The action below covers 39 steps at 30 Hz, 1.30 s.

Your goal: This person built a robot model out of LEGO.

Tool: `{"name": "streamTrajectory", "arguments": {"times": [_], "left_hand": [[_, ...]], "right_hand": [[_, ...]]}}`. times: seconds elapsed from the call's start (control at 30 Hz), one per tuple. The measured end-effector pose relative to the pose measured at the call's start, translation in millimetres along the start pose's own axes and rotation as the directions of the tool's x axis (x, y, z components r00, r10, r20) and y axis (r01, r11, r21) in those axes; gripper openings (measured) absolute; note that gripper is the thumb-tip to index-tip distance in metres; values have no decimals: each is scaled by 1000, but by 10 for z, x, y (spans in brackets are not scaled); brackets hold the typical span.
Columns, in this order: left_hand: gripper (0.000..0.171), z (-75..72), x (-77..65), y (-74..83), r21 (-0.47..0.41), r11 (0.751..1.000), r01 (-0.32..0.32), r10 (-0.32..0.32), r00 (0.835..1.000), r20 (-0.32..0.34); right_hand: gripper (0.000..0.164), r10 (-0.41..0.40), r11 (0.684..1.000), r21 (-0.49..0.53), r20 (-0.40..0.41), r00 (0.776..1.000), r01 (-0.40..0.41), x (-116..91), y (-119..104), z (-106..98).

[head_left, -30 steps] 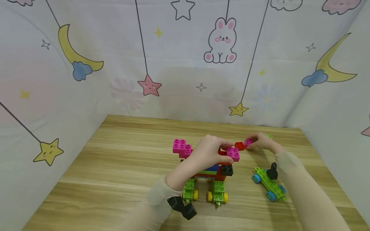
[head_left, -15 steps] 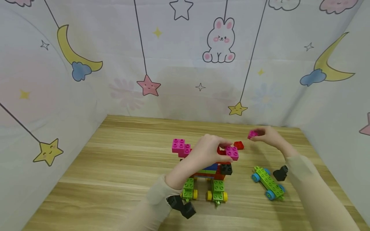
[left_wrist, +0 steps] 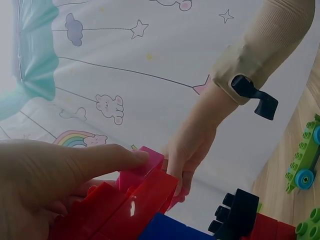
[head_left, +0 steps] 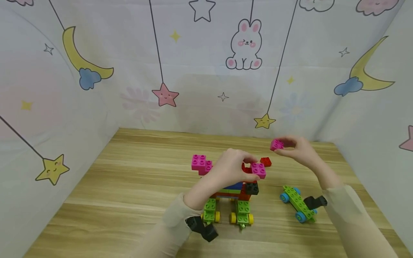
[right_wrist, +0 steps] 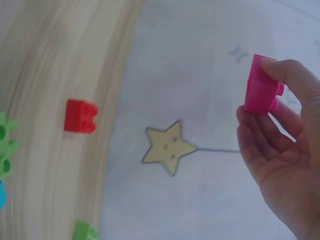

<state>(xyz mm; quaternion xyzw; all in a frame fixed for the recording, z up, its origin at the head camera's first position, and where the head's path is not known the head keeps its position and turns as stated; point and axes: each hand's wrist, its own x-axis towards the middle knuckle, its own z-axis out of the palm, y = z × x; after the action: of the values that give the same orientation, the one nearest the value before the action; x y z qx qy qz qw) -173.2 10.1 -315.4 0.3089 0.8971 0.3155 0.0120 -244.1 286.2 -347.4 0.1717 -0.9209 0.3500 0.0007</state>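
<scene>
My left hand [head_left: 230, 166] reaches over a toy built of bricks and pinches a pink brick [head_left: 258, 170] at its right end. In the left wrist view the thumb lies along that pink brick [left_wrist: 141, 170], which sits on red bricks [left_wrist: 135, 205]. A blue brick [head_left: 234, 186] and a black brick [head_left: 252, 188] show lower in the build, above green wheeled bases [head_left: 243, 208]. My right hand [head_left: 300, 148] holds another pink brick [right_wrist: 261, 89] between thumb and fingers, raised off the table and apart from the build. My left forearm hides part of the build.
A loose red brick [head_left: 266, 162] lies on the wooden table [head_left: 145, 172] behind the build. To the right stands a green car base [head_left: 295, 200] with blue wheels. The right wrist view shows a green brick [right_wrist: 84, 231]. A printed cloth [head_left: 200, 107] encloses the back and sides.
My right hand has lifted its pink brick from beside the red brick, first away to the right, then up and a little left. My left hand has stayed in place on its pink brick.
</scene>
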Motion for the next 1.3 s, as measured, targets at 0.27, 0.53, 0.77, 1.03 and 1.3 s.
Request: {"name": "streamTrajectory", "arguments": {"times": [0.27,0.53,0.77,1.03,1.3], "left_hand": [[35,-23,7,-9,-32,999,6,-5,1000,4],[34,-32,10,-13,-32,999,4,-4,1000,7],[31,-36,9,-11,-35,999,-2,3,1000,10],[30,-31,15,-3,-24,1000,5,-5,1000,11],[33,-30,15,7,-16,1000,18,-18,1000,18]], "right_hand": [[37,-123,992,17,-67,990,125,-166,-370,5],[32,-320,947,1,-90,943,321,-313,-595,13],[36,-441,896,6,-81,894,443,-372,-690,45],[39,-515,856,26,-34,856,516,-411,-732,86],[40,-522,853,-5,-24,853,522,-420,-715,109]]}}
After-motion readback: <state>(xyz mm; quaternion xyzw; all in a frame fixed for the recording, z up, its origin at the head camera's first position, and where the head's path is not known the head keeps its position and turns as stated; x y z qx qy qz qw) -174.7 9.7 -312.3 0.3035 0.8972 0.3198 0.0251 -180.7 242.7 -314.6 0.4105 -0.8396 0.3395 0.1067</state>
